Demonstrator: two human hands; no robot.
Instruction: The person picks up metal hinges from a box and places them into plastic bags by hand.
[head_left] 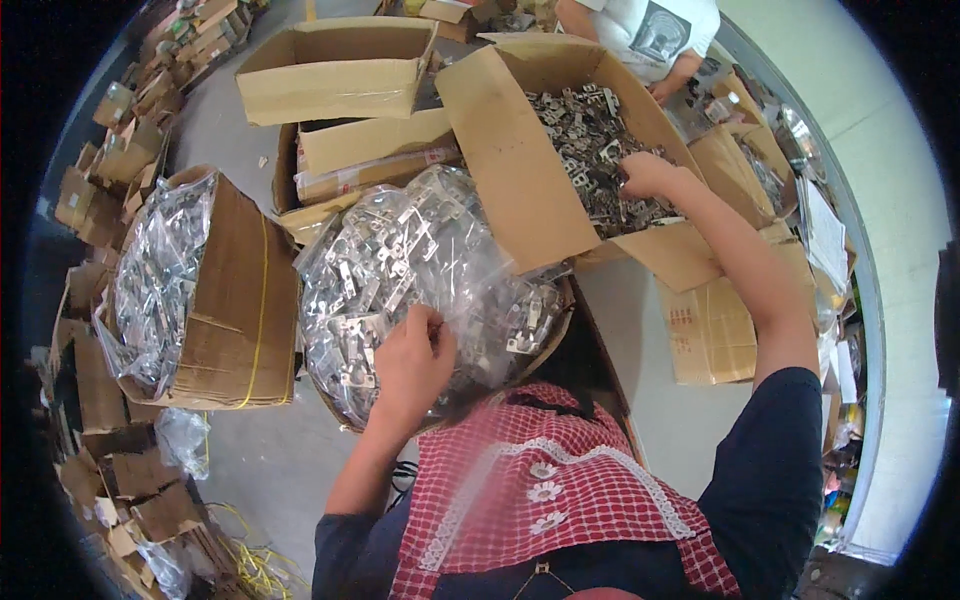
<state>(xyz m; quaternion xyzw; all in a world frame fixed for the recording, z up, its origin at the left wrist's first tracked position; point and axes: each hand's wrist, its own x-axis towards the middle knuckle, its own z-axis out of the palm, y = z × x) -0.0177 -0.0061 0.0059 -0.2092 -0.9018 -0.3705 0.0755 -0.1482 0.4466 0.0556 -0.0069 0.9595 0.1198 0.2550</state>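
My left hand (413, 355) is curled closed over a clear plastic bag (455, 255) full of silvery stamped metal parts (362, 345). Whatever its fingers may hold is hidden. The bag lines a round-looking container right in front of me. My right arm stretches forward to an open cardboard box (515, 165) heaped with darker small metal pieces (590, 125). In that heap, my right hand (648, 177) has its fingers bent together among the pieces; what is between them cannot be made out.
On the left stands a carton (235, 300) of bagged metal parts, with a yellow strap. Another open carton (340, 90) sits at the back left. A co-worker in a white shirt (655, 35) is at the far side. A closed carton (708, 330) stands at right.
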